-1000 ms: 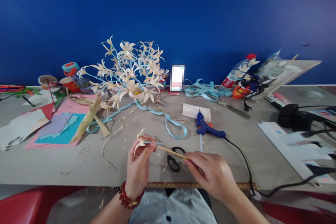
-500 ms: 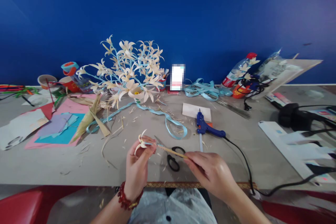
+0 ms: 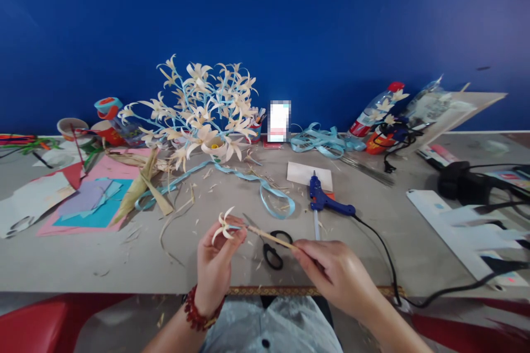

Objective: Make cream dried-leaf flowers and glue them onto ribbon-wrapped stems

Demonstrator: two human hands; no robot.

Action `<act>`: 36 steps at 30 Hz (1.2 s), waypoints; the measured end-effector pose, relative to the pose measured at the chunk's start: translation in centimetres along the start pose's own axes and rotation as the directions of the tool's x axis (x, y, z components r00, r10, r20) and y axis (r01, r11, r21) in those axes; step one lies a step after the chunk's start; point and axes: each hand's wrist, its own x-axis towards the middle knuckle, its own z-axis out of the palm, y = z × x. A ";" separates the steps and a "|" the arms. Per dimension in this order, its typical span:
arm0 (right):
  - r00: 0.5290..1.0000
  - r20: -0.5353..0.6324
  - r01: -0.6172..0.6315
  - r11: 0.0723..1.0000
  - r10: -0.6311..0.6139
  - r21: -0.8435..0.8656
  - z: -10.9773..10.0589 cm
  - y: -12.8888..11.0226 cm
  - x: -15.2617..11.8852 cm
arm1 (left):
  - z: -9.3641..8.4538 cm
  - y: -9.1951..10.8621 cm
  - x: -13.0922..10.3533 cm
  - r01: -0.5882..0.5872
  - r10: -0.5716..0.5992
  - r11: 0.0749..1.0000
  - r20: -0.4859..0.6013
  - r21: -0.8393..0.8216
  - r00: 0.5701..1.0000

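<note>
My left hand (image 3: 218, 248) pinches a small cream flower (image 3: 224, 224) by its light-blue stem, the curled petals facing left. A thin wooden stick (image 3: 271, 236) is gripped in my right hand (image 3: 327, 265). Its far end reaches the left fingertips, close to the flower's stem; whether they touch is hard to tell. Black-handled scissors (image 3: 273, 257) lie on the table beneath the stick, their blades partly hidden behind it and the left hand. Beyond the right hand lies a blue glue gun (image 3: 327, 198) with a glue stick sticking out.
A pot of cream flowers (image 3: 202, 105) stands at the back, with blue ribbon (image 3: 273, 198) trailing forward. Coloured paper (image 3: 95, 204) and dried husks (image 3: 141, 193) lie left. A white power strip (image 3: 451, 237), cables and a tilted bottle (image 3: 375, 110) are on the right. Scraps litter the table (image 3: 136, 265).
The flower has turned slightly in my left fingers, so its petals show more openly. Both hands stay in nearly the same place.
</note>
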 end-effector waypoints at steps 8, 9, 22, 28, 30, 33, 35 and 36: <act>0.996 0.089 -0.024 1.000 0.023 0.010 -1.0 -0.3 0.1 | -0.1 -0.5 0.0 -0.029 0.029 0.999 0.001 0.014 1.000; 0.995 0.098 -0.023 1.000 0.022 0.005 -1.2 -0.3 0.1 | -0.1 -0.4 0.0 -0.039 0.039 0.999 0.005 0.007 0.999; 0.981 0.192 -0.054 0.994 0.035 0.095 -2.1 -0.4 0.5 | -0.4 -0.4 -0.1 -0.120 0.120 0.993 0.068 -0.018 0.990; 0.966 0.255 -0.096 0.969 0.036 0.229 -2.3 0.0 0.8 | -0.8 -0.5 0.2 -0.180 0.175 0.983 0.126 0.029 0.977; 0.960 0.275 -0.123 0.958 0.049 0.259 -2.2 0.1 1.0 | -0.8 -0.5 0.3 -0.196 0.190 0.980 0.152 0.029 0.970; 0.948 0.311 -0.161 0.945 0.068 0.286 -2.1 0.4 1.1 | -0.9 -0.5 0.4 -0.200 0.197 0.980 0.167 0.005 0.966; 0.937 0.340 -0.190 0.930 0.077 0.315 -1.9 0.6 1.1 | -0.8 -0.5 0.4 -0.190 0.190 0.982 0.171 -0.016 0.967; 0.931 0.356 -0.208 0.918 0.080 0.337 -1.9 0.7 1.1 | -0.8 -0.4 0.5 -0.180 0.182 0.983 0.176 -0.025 0.967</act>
